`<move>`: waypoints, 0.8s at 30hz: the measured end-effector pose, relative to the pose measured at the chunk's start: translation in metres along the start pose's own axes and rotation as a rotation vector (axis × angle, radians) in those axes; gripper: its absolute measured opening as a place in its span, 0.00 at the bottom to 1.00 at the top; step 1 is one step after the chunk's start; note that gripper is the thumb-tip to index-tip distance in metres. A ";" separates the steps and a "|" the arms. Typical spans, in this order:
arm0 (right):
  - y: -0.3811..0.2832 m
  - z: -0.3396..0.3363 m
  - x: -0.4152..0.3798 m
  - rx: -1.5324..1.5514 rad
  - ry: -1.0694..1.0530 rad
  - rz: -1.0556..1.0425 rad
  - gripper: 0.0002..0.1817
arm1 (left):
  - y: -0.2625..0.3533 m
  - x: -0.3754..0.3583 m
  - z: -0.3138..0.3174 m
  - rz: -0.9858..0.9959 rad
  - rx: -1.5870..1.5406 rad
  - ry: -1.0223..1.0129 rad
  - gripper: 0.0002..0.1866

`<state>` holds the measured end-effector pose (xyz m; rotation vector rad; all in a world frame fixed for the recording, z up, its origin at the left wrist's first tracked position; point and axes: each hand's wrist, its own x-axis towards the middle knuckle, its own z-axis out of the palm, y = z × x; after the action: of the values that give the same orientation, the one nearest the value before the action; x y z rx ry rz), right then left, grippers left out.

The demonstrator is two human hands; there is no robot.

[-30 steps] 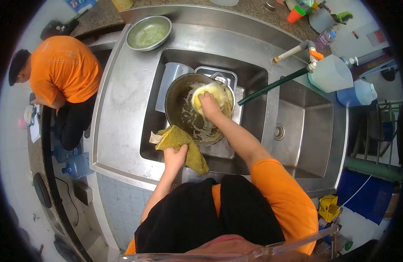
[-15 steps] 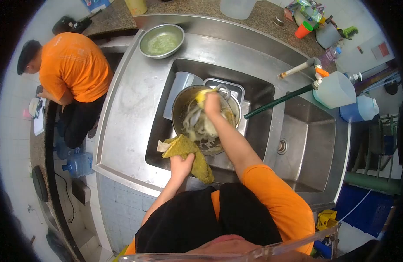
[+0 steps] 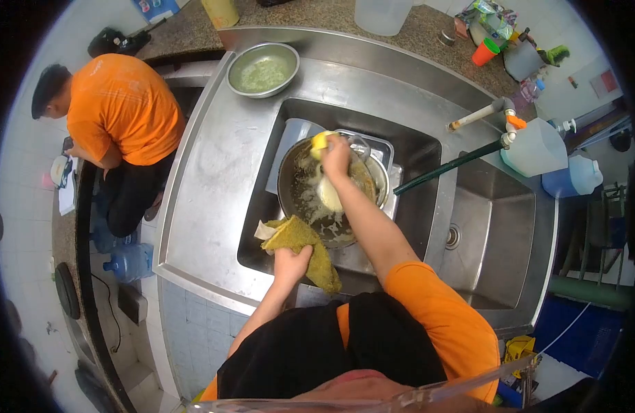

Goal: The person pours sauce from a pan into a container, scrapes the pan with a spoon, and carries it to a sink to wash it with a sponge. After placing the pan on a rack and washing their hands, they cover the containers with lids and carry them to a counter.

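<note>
A large round pan [image 3: 287,180] with soapy suds inside stands in the left basin of the steel sink [image 3: 412,237]. My right hand [image 3: 337,157] is closed on a yellow sponge [image 3: 320,143] at the pan's far inner wall. Folded in my closed left hand [image 3: 290,263] is an olive-yellow cloth [image 3: 300,237], which lies against the near left side of the pan. Just how the cloth meets the pan's rim is hidden. Behind the pan a grey container [image 3: 282,155] and a metal tray [image 3: 381,146] lie in the same basin.
A steel bowl of greenish liquid [image 3: 264,69] sits on the drainboard. The green hose [image 3: 448,167] from the tap reaches over the left basin's right side. Detergent jugs [image 3: 537,148] stand at the right. A person in an orange shirt [image 3: 125,107] crouches at left.
My right hand with the sponge has shifted to the pan's far left wall. Suds in the pan have spread differently. The whole view has moved slightly; my left hand keeps the cloth.
</note>
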<state>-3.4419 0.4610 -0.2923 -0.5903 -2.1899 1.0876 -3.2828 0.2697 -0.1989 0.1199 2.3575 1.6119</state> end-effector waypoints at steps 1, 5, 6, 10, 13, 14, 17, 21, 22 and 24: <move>-0.011 0.002 -0.008 0.087 -0.077 -0.127 0.12 | 0.003 -0.001 -0.001 -0.046 0.003 -0.033 0.12; -0.052 -0.014 -0.030 0.358 -0.457 -0.367 0.14 | -0.002 0.001 -0.002 -0.107 0.015 -0.081 0.13; -0.044 -0.010 -0.024 0.357 -0.458 -0.361 0.14 | -0.005 0.000 -0.001 -0.112 0.016 -0.085 0.13; -0.020 0.000 -0.004 0.145 -0.114 -0.123 0.14 | -0.002 0.001 0.000 -0.067 0.059 -0.050 0.13; -0.027 0.002 -0.043 0.133 -0.334 -0.183 0.17 | -0.001 0.001 0.001 -0.057 0.056 -0.044 0.13; -0.037 -0.015 -0.056 0.165 -0.623 -0.126 0.18 | -0.003 0.000 0.003 -0.073 0.044 -0.035 0.13; -0.007 -0.057 -0.084 0.081 -1.068 -0.231 0.14 | -0.008 -0.002 0.006 -0.013 -0.038 0.037 0.12; 0.059 -0.094 -0.071 -0.457 -1.421 -0.269 0.13 | -0.008 -0.006 0.010 -0.020 -0.060 0.043 0.12; 0.054 -0.103 -0.057 -0.597 -1.385 -0.375 0.10 | -0.005 -0.007 0.010 -0.010 -0.061 0.034 0.13; 0.049 -0.106 -0.030 -0.761 -1.215 -0.589 0.07 | -0.002 -0.007 0.010 0.006 -0.062 0.024 0.13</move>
<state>-3.3415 0.5272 -0.2923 0.6534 -3.4821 0.1801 -3.2729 0.2766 -0.2025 0.0952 2.3244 1.6958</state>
